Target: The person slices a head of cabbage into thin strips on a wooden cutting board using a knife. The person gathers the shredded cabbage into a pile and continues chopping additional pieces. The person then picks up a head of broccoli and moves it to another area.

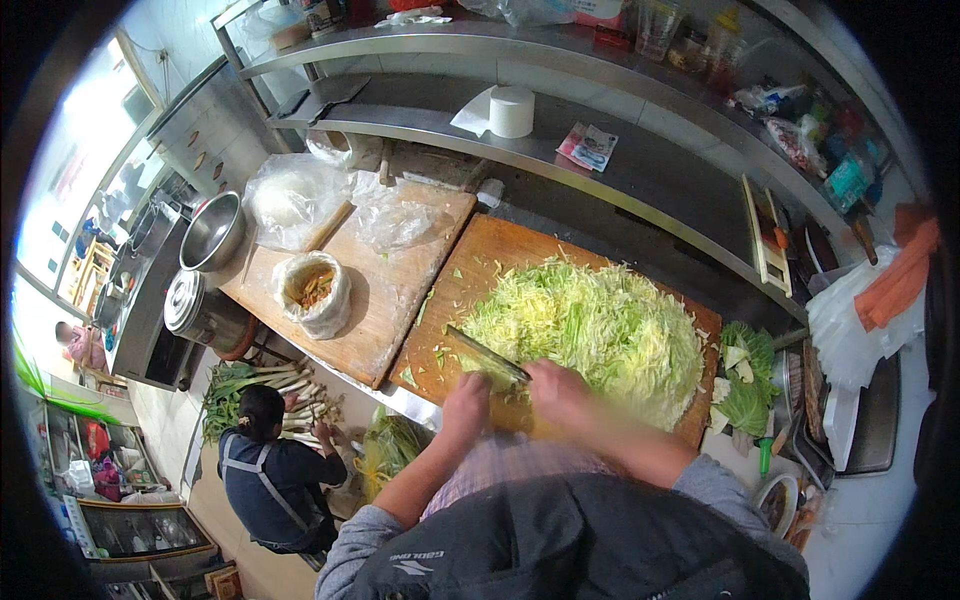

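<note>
My right hand point(556, 394) is closed on the handle of a kitchen knife point(489, 352), whose blade points up and to the left over the wooden cutting board point(427, 371). Near the board's front edge, my left hand point(466, 405) rests with bent fingers beside some pale cabbage under the blade; whether it grips the cabbage is hard to tell. A large heap of shredded cabbage point(592, 330) covers the middle and right of the board.
On a floured board point(390, 300) at left are a lined container of brownish food point(319, 289), a rolling pin point(328, 226) and a steel bowl point(213, 231). Cabbage leaves point(750, 390) lie at right. A person point(281, 480) sits low at left by leeks point(259, 382). A steel shelf point(420, 135) runs behind.
</note>
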`<action>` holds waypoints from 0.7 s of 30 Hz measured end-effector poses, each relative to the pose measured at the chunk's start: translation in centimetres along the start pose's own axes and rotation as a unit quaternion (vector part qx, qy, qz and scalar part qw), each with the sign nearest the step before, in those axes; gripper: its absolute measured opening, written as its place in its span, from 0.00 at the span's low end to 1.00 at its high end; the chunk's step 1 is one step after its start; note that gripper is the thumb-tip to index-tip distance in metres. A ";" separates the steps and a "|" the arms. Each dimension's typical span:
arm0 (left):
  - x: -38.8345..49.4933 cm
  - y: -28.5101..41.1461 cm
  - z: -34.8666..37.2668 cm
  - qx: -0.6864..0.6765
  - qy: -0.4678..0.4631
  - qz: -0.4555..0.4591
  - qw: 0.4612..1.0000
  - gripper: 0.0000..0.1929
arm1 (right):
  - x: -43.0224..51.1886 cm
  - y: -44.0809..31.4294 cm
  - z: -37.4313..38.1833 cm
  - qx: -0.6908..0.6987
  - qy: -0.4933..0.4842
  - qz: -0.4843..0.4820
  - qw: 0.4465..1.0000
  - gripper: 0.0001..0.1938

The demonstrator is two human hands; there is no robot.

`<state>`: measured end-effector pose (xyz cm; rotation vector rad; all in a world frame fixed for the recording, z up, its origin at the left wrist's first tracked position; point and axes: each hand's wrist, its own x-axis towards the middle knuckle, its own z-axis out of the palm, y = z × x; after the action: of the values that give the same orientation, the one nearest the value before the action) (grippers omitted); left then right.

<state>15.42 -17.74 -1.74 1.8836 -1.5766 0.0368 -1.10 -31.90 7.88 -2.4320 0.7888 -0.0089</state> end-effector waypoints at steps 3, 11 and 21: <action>0.0 0.5 -0.3 0.007 -0.005 0.001 1.000 0.11 | 0.0 0.3 0.7 0.015 0.002 -0.022 1.000 0.15; 0.1 1.5 -1.1 -0.023 0.018 -0.016 0.999 0.20 | 0.9 1.7 1.8 -0.032 -0.085 0.028 0.996 0.16; 2.3 -0.7 3.8 -0.121 0.053 -0.067 0.989 0.16 | 1.2 2.8 1.0 -0.022 -0.058 0.075 0.995 0.18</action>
<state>15.22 -21.61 -4.01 1.7612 -1.3173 -0.1061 -1.47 -33.85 5.39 -2.3846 0.9242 0.2067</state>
